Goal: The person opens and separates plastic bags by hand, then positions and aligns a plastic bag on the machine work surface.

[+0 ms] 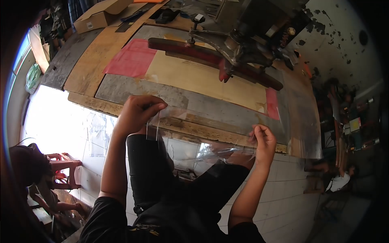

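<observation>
A clear plastic sheet (194, 150) stretches between my hands, hanging over my lap at the front edge of the worktable. My left hand (139, 112) pinches its left end, fingers closed, with a thin folded edge dangling below. On the other side, my right hand (264, 143) grips the sheet's right end between thumb and fingertips. Both hands are just in front of the wooden table edge (202, 129). Beyond them, a long dark-red bar (182, 47) on a machine arm spans the table above a beige strip (202, 79).
Red patches (131, 58) flank the beige strip. A cardboard box (99, 16) sits at the back left of the table. More clear plastic (310, 139) hangs over the right edge. A red stool (67, 170) stands at lower left; another person (340, 181) is far right.
</observation>
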`<state>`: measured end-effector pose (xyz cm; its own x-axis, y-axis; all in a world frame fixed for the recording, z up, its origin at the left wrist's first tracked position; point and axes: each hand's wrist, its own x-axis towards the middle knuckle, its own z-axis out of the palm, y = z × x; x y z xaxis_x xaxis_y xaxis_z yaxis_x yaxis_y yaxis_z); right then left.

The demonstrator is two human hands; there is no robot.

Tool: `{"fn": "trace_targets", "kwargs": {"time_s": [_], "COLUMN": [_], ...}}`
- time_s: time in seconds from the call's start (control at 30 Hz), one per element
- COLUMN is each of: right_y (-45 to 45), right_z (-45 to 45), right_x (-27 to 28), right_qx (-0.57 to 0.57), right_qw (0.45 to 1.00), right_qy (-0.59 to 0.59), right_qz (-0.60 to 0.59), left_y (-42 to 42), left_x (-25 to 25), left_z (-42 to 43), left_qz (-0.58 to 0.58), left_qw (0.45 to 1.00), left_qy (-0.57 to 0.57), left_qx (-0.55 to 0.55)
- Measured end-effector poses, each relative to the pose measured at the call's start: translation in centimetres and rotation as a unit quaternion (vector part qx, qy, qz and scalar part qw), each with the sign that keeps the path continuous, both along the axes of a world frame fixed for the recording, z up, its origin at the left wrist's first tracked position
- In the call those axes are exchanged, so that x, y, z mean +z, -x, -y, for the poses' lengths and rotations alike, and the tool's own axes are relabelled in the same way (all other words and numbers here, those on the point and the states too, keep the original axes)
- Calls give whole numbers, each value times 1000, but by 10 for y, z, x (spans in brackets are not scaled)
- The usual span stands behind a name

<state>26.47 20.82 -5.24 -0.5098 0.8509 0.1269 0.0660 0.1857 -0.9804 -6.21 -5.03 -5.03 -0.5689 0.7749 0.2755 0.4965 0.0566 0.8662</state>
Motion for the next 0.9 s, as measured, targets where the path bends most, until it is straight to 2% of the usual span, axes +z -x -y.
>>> {"fn": "trace_targets", "kwargs": {"time_s": [0.2, 0.3, 0.73, 0.83, 0.9], "right_y": [-6, -7, -10, -10, -7], "right_z": [-2, -2, -6, -4, -1], "right_x": [5, 5, 1, 3, 6], "right_qx": [40, 46, 60, 66, 67], "right_qw": [998, 997, 995, 995, 996], "right_qy": [44, 49, 38, 31, 27], "right_qz": [-22, -32, -65, -64, -57], "left_y": [1, 1, 2, 2, 4], "left_x": [2, 5, 2, 4, 4], "left_z": [2, 2, 3, 4, 6], "left_qz": [-10, 22, 0, 8, 70], "left_qw": [1000, 999, 1000, 1000, 997], "left_qy": [1, 14, -4, 3, 19], "left_qx": [-13, -18, -24, -29, -33]}}
